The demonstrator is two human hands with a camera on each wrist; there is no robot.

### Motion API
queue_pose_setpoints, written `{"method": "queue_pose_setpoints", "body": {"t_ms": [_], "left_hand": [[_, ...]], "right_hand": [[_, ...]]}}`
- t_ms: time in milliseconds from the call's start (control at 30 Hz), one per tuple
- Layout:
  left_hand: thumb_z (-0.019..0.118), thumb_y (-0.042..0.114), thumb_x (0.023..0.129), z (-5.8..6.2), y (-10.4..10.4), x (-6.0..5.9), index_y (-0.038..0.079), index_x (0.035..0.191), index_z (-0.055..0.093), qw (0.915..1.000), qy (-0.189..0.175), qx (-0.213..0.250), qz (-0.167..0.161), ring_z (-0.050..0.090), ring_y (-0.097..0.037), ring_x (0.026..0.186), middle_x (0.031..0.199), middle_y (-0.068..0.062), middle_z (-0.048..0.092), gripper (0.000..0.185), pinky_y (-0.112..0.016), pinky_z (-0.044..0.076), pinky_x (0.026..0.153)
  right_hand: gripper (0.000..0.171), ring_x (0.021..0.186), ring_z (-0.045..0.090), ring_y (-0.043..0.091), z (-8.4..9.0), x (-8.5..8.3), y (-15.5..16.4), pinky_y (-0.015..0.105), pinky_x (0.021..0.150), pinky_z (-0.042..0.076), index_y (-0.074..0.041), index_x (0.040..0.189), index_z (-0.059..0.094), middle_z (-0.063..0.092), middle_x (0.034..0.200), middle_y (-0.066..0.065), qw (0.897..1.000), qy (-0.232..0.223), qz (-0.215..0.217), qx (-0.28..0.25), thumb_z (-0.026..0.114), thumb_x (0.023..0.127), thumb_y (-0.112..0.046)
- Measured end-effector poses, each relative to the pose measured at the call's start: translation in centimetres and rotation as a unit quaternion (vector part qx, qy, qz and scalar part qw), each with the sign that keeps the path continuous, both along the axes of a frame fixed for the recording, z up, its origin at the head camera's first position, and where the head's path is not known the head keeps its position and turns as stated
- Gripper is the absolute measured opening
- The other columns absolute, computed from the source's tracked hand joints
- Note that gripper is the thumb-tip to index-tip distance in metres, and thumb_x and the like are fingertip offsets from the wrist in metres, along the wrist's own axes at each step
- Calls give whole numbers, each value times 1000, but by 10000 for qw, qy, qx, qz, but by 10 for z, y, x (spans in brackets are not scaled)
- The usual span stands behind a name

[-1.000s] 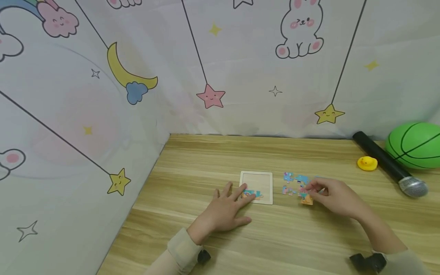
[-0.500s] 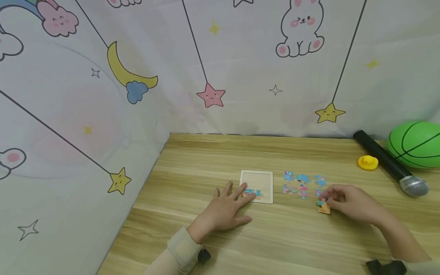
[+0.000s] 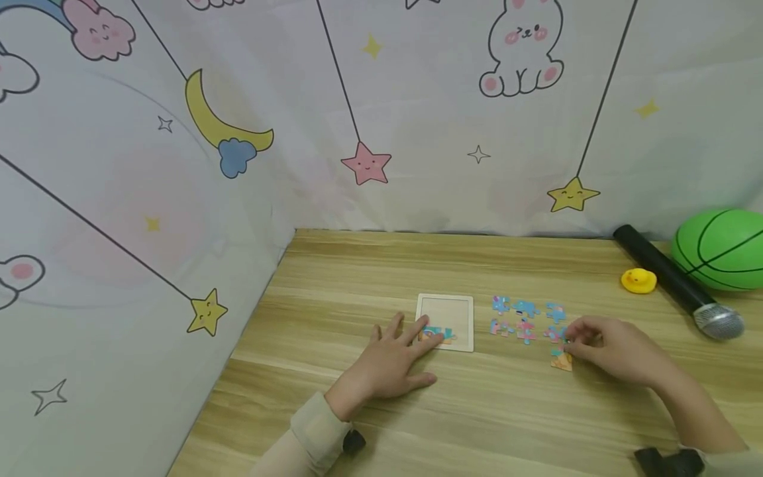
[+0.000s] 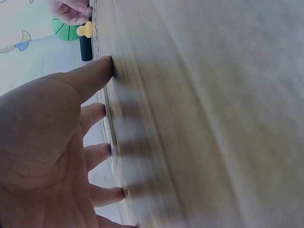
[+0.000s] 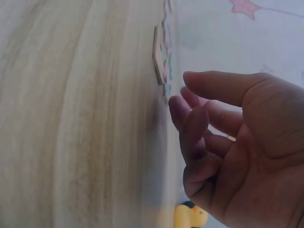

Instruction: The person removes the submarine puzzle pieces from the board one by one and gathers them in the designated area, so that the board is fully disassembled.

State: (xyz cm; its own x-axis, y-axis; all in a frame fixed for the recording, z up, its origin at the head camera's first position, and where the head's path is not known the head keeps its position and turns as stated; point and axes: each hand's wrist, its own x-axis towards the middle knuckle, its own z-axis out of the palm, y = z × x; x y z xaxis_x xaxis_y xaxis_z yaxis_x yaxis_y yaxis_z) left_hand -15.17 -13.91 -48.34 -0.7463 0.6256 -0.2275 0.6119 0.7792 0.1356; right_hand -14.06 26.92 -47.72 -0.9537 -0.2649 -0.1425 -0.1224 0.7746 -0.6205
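In the head view, my left hand [image 3: 390, 364] lies spread with its fingers on a square wooden puzzle tray [image 3: 470, 324]. Joined jigsaw pieces [image 3: 438, 333] fill part of the tray's near side, partly covered by those fingers. My right hand [image 3: 616, 350] hovers beside an orange-and-teal jigsaw piece [image 3: 561, 362] that lies on the table. Its thumb and fingers are loosely bent; the right wrist view shows a gap between thumb and fingers [image 5: 218, 85] with nothing held. Several blue and pink jigsaw pieces [image 3: 526, 309] lie in two rows between tray and right hand.
At the right back of the wooden table [image 3: 357, 265] are a yellow rubber duck [image 3: 638, 281], a black microphone [image 3: 673, 278] and a green ball [image 3: 721, 248]. A printed cloth [image 3: 429, 119] hangs behind, and another stretch covers the left side.
My right hand has moved right and nearer, bringing the orange-and-teal jigsaw piece below the right end of the rows, and has let it go. The left hand stays put.
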Motion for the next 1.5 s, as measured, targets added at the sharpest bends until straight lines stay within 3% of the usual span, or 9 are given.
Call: {"method": "queue_pose_setpoints", "body": {"t_ms": [367, 567, 800, 900, 1233, 1500], "left_hand": [[50, 65, 102, -1, 0, -1, 38, 165, 28, 10000, 49, 12, -6, 17, -49, 153, 173, -2, 15, 72, -77, 30, 108], [52, 64, 102, -2, -4, -3, 36, 165, 28, 9998, -31, 183, 26, 17, -50, 153, 174, -4, 13, 73, -77, 28, 109], [55, 62, 101, 1, -13, -10, 34, 166, 28, 9988, -124, 370, 285, 18, -51, 152, 174, -4, 13, 75, -76, 27, 110], [54, 62, 102, 3, -14, -12, 34, 166, 27, 9986, -181, 387, 302, 17, -52, 152, 173, -5, 14, 75, -77, 26, 110], [53, 63, 102, 1, -15, -17, 37, 165, 30, 9993, -72, 150, 347, 17, -49, 153, 173, -1, 17, 72, -75, 28, 110], [53, 63, 102, 2, -14, -16, 36, 164, 31, 9994, -82, 106, 315, 18, -50, 153, 173, -1, 19, 71, -75, 30, 109]], "right_hand": [[20, 71, 59, 11, 3, -8, -25, 27, 61, 48, -9, 110, 72, 67, 94, -3, 9987, 110, 50, -502, 75, 98, -25], [18, 58, 58, 16, 4, -15, -54, 31, 50, 51, -8, 110, 70, 65, 93, 2, 9950, -200, 176, -965, 74, 99, -22], [11, 79, 61, 13, -1, -24, -87, 28, 70, 52, -10, 107, 73, 66, 91, -5, 9947, 338, 554, -797, 74, 98, -17], [12, 79, 62, 13, -4, -27, -100, 29, 70, 53, -8, 107, 73, 67, 92, -5, 9934, 381, 663, -853, 74, 97, -15], [25, 92, 63, 14, -6, -35, -143, 41, 85, 52, -12, 115, 73, 69, 101, -6, 9945, 87, 763, -718, 78, 93, -23], [31, 95, 63, 18, -14, -39, -167, 44, 84, 54, -13, 111, 76, 68, 102, -3, 9974, 53, 586, -415, 85, 87, -31]]}}
